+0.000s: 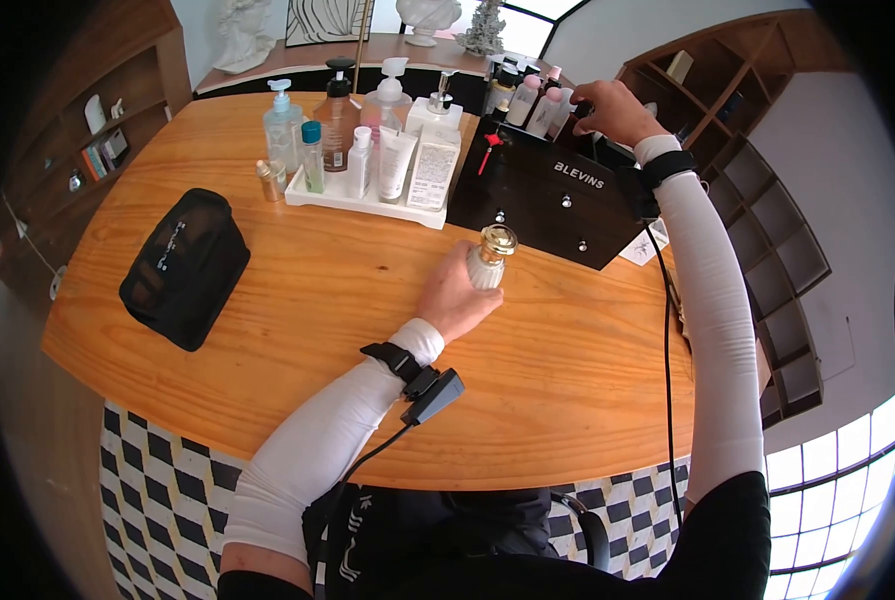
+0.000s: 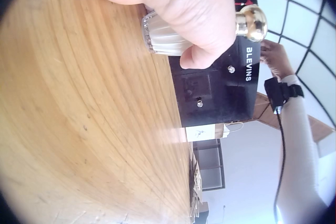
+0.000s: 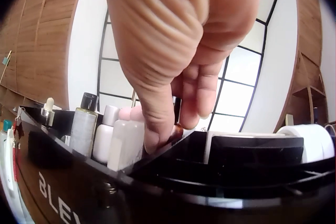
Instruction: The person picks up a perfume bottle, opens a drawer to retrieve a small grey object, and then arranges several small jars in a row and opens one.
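My left hand (image 1: 457, 296) grips a ribbed glass bottle (image 1: 486, 268) with a gold cap, upright on the wooden table. In the left wrist view the thumb and palm lie across the bottle's pale body (image 2: 167, 37), its gold cap (image 2: 255, 23) showing past the hand. Over the open top of the black BLEVINS box (image 1: 545, 190), my right hand (image 1: 619, 112) points its fingers down. The right wrist view has that hand (image 3: 176, 50) pinching a small amber bottle with a dark cap (image 3: 177, 109) between thumb and fingers, its lower part hidden by the box divider.
A white tray (image 1: 367, 205) of pump bottles and tubes stands left of the box, a small gold-capped bottle (image 1: 269, 182) beside it. At the left lies a black mesh pouch (image 1: 189, 270). Pink-capped bottles (image 1: 542, 112) and a white roll (image 3: 310, 142) are in the box top. A cable (image 1: 669, 370) crosses the table's right side.
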Demonstrator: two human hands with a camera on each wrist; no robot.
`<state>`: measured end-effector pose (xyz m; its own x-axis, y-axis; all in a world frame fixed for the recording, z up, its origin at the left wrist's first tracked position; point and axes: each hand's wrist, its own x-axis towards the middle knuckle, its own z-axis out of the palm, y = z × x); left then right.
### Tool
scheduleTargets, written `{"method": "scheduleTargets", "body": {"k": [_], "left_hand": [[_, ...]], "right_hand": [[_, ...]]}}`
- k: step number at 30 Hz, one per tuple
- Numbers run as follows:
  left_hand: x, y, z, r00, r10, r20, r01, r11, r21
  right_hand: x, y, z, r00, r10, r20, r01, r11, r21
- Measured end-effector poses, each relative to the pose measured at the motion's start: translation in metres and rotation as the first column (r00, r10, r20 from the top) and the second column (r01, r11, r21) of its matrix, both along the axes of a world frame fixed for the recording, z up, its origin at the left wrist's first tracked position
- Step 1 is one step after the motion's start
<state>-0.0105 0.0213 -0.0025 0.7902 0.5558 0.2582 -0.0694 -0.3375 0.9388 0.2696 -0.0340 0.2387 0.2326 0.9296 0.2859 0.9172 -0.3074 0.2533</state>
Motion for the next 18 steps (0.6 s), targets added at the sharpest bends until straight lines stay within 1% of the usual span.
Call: {"method": "scheduleTargets", "body": {"k": [2,3,5,9,10,11,12,13,15,18], "left_hand": [[0.0,0.0,0.001,1.0,0.016,-0.006,-0.016,0.999,0.031],[0.0,0.0,0.002,1.0,0.019,-0.007,-0.018,0.999,0.032],[-0.001,0.0,0.003,1.0,-0.002,-0.02,0.002,1.0,0.027],[-0.002,0.0,0.004,1.0,-0.003,-0.028,0.004,1.0,0.021],[-0.001,0.0,0.004,1.0,0.0,-0.031,0.0,1.0,0.017],[-0.001,-0.001,0.004,0.999,0.005,-0.034,-0.004,1.0,0.013],[-0.002,-0.001,0.003,0.999,0.012,-0.04,-0.011,1.0,0.013],[-0.002,-0.001,0.004,0.999,0.006,-0.041,-0.005,1.0,0.03],[-0.002,0.0,0.005,0.999,0.01,-0.043,-0.008,0.999,0.046],[-0.002,0.0,0.003,0.998,-0.003,-0.058,0.007,0.998,0.063]], "right_hand": [[0.003,0.003,-0.004,0.999,0.007,-0.046,-0.004,0.997,0.082],[0.002,0.004,-0.004,0.999,0.01,-0.046,-0.006,0.997,0.082],[0.002,0.007,-0.004,0.994,-0.022,-0.105,0.036,0.991,0.133],[0.005,0.005,-0.003,0.987,0.014,-0.162,0.018,0.98,0.197],[0.007,0.001,-0.002,0.977,0.033,-0.212,0.024,0.965,0.262],[0.007,-0.004,-0.001,0.964,0.055,-0.261,0.034,0.946,0.324],[0.001,-0.01,0.0,0.982,0.068,-0.178,0.006,0.924,0.382],[-0.006,-0.021,-0.001,0.984,0.113,-0.135,-0.037,0.881,0.471],[-0.023,-0.046,-0.007,0.959,0.238,-0.152,-0.093,0.775,0.625],[-0.061,-0.091,-0.031,0.936,0.231,-0.266,0.03,0.699,0.714]]}}
